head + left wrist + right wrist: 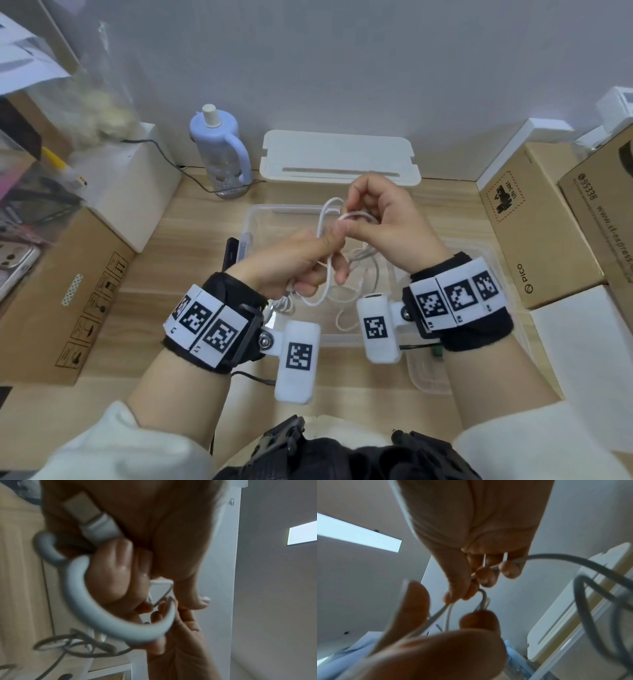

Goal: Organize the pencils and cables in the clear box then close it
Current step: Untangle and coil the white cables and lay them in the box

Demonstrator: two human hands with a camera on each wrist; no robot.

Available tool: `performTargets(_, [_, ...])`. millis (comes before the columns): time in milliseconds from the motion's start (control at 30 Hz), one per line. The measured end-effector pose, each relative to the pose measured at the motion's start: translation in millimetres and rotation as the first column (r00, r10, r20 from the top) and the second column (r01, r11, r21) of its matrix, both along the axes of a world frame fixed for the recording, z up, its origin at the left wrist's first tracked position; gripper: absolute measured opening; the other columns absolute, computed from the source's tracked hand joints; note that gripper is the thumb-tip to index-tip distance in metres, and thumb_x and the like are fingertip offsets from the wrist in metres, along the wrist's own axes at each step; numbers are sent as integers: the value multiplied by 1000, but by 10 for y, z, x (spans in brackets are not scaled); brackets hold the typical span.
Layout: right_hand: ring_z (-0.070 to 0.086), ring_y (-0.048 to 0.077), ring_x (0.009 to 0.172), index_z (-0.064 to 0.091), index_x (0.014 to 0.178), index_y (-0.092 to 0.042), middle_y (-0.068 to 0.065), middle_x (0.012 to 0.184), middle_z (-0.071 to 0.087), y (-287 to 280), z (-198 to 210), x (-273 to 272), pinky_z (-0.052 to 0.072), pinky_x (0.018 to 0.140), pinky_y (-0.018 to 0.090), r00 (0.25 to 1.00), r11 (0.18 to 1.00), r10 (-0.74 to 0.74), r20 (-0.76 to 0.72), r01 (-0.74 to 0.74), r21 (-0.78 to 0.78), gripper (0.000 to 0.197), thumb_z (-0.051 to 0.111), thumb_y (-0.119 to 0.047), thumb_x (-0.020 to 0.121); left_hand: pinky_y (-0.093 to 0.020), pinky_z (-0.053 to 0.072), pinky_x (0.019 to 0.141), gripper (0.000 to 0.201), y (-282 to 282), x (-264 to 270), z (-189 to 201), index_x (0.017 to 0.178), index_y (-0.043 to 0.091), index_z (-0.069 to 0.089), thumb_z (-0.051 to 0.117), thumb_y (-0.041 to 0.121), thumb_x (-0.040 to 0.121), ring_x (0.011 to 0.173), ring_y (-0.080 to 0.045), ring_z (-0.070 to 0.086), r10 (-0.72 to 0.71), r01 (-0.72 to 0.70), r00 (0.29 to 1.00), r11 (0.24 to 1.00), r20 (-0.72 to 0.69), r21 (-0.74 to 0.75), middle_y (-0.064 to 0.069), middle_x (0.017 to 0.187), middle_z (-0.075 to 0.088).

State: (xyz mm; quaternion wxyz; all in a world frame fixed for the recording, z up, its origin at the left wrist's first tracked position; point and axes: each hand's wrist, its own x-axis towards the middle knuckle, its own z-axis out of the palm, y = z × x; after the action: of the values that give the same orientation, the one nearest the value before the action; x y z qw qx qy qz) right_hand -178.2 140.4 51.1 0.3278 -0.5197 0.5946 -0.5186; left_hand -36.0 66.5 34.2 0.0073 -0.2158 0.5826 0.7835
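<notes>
A white cable (325, 219) hangs in loops over the clear box (260, 214) at the middle of the desk. My left hand (329, 246) grips the coiled loops from the left; in the left wrist view the cable's plug (85, 515) lies in its palm and a thick loop (102, 615) curls round its fingers. My right hand (356, 212) pinches a strand just above it, with the fingertips (486, 578) curled on the cable (573, 558). More cables (363, 260) lie inside the box. I see no pencils.
A white lid (339, 157) leans on the back wall. A clear lid (428, 377) lies near the right of the box. A pale blue bottle (219, 147) stands back left. Cardboard boxes (68, 301) (534, 233) flank the desk on both sides.
</notes>
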Motion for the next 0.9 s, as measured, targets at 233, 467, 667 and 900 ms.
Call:
performTargets(233, [42,1,55,49,70,-24,-6,65,48,-48,-135,-33,36,55,14,943,946,-323,-81,319,-60,30,77,-13,69,-23,19,39,36,1,17,-65,74,14,46,33,40,96,35,-7,24,7,-3,996,999,-85,41,7,38,33])
performTargets(467, [42,5,49,56,70,-28,-8,54,47,43,-468,-130,40,60,32,974,959,-142,-178,180,220,32,41,-19,96,-19,41,40,38,-45,13,-45,75,13,40,21,37,98,29,-5,33,327,-294,904,943,-276,155,9,39,34])
performTargets(667, [38,1,38,49,65,-25,-13,38,44,33,-375,94,30,46,15,995,962,2,-103,26,271,33,40,-22,96,-18,34,38,37,-24,-78,-158,70,14,41,32,39,96,28,-6,34,468,-499,858,858,-213,-122,8,38,36])
performTargets(900, [39,3,34,48,58,-23,-7,36,44,-13,-261,236,30,50,26,995,960,-2,-101,30,278,38,41,-23,95,-16,35,42,34,-12,-91,-151,65,11,46,44,25,97,37,-7,38,425,-473,879,837,-218,-275,6,43,46])
